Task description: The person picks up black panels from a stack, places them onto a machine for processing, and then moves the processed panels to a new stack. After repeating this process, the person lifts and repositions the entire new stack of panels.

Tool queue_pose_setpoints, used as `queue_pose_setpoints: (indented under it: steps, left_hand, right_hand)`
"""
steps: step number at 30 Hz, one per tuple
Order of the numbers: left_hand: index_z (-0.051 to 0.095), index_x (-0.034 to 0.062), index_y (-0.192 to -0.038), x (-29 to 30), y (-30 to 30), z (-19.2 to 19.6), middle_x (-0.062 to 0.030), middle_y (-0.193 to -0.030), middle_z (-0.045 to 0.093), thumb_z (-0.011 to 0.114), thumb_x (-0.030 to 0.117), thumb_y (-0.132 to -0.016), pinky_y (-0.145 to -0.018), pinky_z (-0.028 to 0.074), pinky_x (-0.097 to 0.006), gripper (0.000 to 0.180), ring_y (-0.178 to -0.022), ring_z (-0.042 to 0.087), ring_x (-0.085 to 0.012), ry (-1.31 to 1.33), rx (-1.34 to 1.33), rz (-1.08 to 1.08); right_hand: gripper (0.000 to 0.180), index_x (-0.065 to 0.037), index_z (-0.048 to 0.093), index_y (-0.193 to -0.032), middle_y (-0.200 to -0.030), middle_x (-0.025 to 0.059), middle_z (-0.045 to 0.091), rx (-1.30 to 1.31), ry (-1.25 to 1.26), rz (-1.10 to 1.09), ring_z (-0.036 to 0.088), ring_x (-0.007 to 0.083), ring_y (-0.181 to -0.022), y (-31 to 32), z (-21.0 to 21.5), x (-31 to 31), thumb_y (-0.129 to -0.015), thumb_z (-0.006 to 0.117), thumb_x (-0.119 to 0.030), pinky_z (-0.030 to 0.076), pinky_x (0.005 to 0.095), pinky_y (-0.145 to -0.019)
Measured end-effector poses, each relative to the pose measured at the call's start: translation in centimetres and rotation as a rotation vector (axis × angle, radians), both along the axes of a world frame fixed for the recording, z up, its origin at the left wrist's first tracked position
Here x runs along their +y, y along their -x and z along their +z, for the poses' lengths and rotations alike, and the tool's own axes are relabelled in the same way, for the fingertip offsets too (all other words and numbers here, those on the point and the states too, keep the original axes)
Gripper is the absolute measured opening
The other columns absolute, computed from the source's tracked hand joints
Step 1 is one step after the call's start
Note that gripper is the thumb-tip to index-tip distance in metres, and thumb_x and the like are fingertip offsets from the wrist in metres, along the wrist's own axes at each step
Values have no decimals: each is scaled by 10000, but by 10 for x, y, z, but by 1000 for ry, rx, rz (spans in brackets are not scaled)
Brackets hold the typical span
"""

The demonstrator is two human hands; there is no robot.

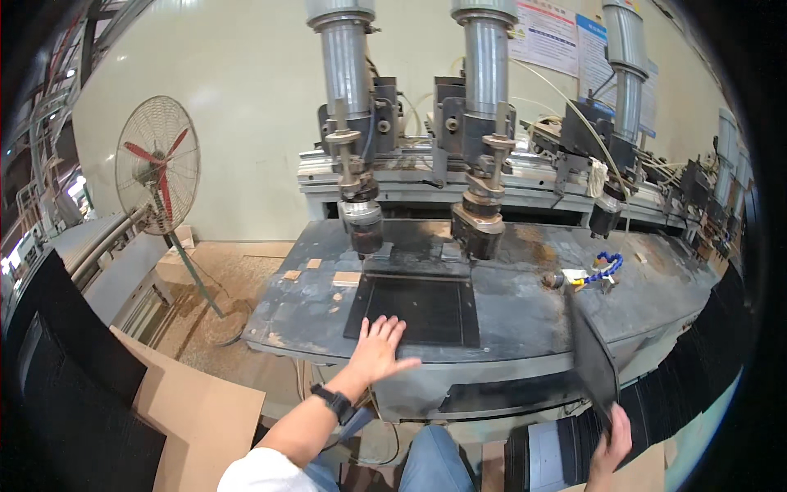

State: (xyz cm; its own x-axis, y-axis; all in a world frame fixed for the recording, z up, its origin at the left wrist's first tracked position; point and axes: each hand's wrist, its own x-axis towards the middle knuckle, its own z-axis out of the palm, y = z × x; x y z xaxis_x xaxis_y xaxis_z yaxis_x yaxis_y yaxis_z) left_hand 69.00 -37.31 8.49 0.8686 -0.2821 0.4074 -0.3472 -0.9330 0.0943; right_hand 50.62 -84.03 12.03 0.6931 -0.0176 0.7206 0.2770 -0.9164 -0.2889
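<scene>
The left hand [379, 348], fingers spread wide, lies flat on the near edge of a flat black rectangular panel [426, 307] on the grey machine table [525, 316], under two drill heads, its long axis running left-right. The right hand [611, 443] grips a second dark panel [592, 353] by its lower end, tilted up on edge.

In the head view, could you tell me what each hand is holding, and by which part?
The right hand grips a dark flat panel by its lower corner. The left hand holds nothing; it lies flat on the black panel on the machine table.

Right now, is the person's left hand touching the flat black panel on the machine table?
Touching. The head view shows the left hand lying flat, fingers spread, on the near edge of the black panel, with no gap visible between them.
</scene>
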Motion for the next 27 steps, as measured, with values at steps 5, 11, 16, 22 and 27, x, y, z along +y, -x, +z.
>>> queue_pose_setpoints:
  steps: [5, 11, 16, 22, 27]
  left_hand:
    - [583, 87, -1055, 48, 106, -13, -54, -952, 562, 652, 159, -670, -892, 468, -338, 397, -957, 558, -246, -152, -123, -131]
    - [640, 153, -929, 130, 295, 93, 0, -860, 599, 661, 101, -706, -697, 529, -284, 230, -800, 593, -154, -406, -402, -89]
    - [617, 165, -888, 165, 428, 192, -6, -830, 610, 677, 57, -669, -611, 525, -274, 252, -702, 589, -176, -902, -491, 408]
    - [623, 25, -955, 220, 527, 272, -111, -921, 643, 593, 0, -696, -759, 506, -385, 262, -852, 607, -302, -903, -478, 1079]
    - [610, 87, -1026, 306, 560, 280, -71, -921, 597, 668, 143, -749, -770, 476, -373, 288, -903, 560, -271, -802, -395, 1316]
  right_hand:
    - [341, -69, 654, -1021, -1046, 94, 669, -147, 302, 458, 642, 299, -966, -133, 58, 112, -702, 572, 15, 520, 415, -853]
    - [337, -165, 654, -1092, -1109, 84, 645, -95, 375, 587, 609, 274, -1033, -239, -2, 209, -755, 667, -183, 503, 407, -886]
    - [459, -70, 631, -1143, -1200, 130, 616, 214, 239, 604, 546, 327, -1155, -300, -39, 219, -703, 714, -170, 441, 414, -976]
    - [451, -39, 623, -1145, -1221, 149, 595, 293, 224, 524, 486, 367, -1215, -324, -66, 223, -701, 699, -62, 381, 439, -1033]
    - [527, -63, 523, -1271, -1431, 134, 401, 285, 215, 447, 320, 344, -1352, -278, -39, 241, -764, 668, -63, 247, 444, -1122]
